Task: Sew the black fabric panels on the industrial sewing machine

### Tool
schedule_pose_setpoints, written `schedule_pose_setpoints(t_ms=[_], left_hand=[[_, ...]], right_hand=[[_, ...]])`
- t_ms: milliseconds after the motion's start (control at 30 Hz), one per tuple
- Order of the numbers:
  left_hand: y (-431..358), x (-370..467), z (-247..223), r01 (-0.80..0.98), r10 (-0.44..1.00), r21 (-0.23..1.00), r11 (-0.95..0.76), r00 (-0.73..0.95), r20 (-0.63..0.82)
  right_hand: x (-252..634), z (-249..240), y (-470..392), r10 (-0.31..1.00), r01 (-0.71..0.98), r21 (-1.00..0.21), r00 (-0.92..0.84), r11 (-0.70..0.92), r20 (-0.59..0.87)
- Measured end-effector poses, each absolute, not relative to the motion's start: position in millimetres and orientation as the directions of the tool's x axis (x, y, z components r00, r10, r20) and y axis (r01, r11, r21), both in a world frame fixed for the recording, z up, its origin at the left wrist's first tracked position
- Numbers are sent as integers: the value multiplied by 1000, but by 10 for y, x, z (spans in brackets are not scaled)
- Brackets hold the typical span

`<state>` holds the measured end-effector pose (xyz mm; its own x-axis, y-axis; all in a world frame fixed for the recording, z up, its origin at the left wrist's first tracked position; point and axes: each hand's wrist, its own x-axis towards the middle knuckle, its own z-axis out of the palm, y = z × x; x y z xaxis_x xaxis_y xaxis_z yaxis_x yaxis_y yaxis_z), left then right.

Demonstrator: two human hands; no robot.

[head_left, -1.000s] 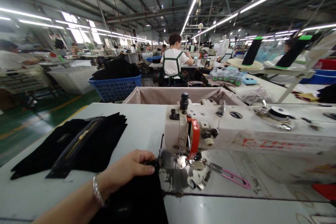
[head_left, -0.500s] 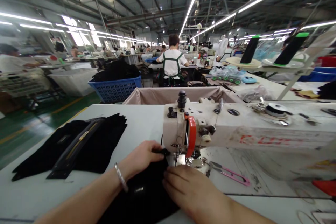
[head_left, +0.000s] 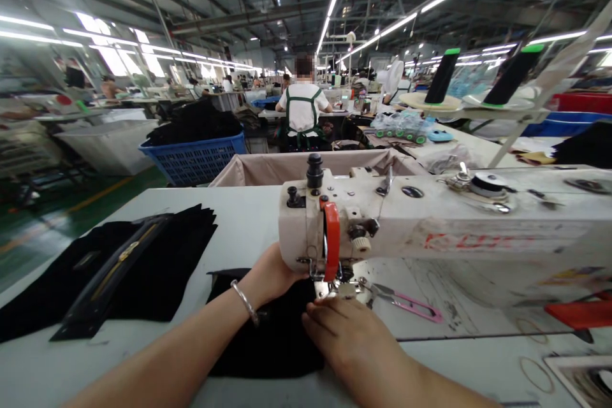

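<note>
A piece of black fabric (head_left: 268, 347) lies on the machine table in front of the sewing machine (head_left: 356, 226), its right edge close to the presser foot. My left hand (head_left: 273, 273), with a bangle on the wrist, reaches over the fabric to the left side of the machine head. Its fingertips are hidden behind the head. My right hand (head_left: 347, 341) rests flat on the fabric's right edge, just in front of the needle area, fingers close together. To its right lie thread snips (head_left: 415, 307) with pink handles.
On the left of the table lies a stack of black fabric pieces (head_left: 176, 268) with a zipper strip (head_left: 115, 271) on top. A cloth-lined bin (head_left: 306, 166) stands behind the table, beside a blue basket (head_left: 201, 156) of black material. Thread cones (head_left: 444, 76) stand at right.
My left hand has moved forward and in behind the machine head. The fabric's far left corner now shows, spread flatter on the table. My right hand stays near the needle; the view has turned slightly right.
</note>
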<state>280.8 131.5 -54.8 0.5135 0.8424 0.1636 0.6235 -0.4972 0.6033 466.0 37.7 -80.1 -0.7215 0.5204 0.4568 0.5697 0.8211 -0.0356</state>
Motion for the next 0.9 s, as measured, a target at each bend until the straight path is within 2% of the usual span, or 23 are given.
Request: schedule_pose_setpoints(t_ms=[167, 200, 333, 433, 567, 900], left_hand=[[857, 2734, -505, 723, 862, 471, -505, 443, 246], [749, 2708, -524, 739, 843, 405, -538, 468, 265], [521, 2592, -722, 651, 610, -100, -753, 747, 265], [574, 2524, -835, 569, 529, -251, -783, 821, 213], [668, 2516, -759, 532, 501, -255, -807, 846, 181], [696, 2575, -474, 566, 558, -53, -823, 822, 112]], right_hand=[[4845, -684, 438, 483, 473, -115, -817, 874, 314], [4874, -676, 446, 479, 460, -138, -817, 877, 319], [4881, -723, 437, 503, 475, -174, -767, 862, 397], [4826, -780, 406, 515, 501, -153, -748, 852, 420], [4784, -821, 385, 518, 517, -134, -736, 846, 435], [4776, -821, 341, 526, 533, -119, -730, 838, 436]])
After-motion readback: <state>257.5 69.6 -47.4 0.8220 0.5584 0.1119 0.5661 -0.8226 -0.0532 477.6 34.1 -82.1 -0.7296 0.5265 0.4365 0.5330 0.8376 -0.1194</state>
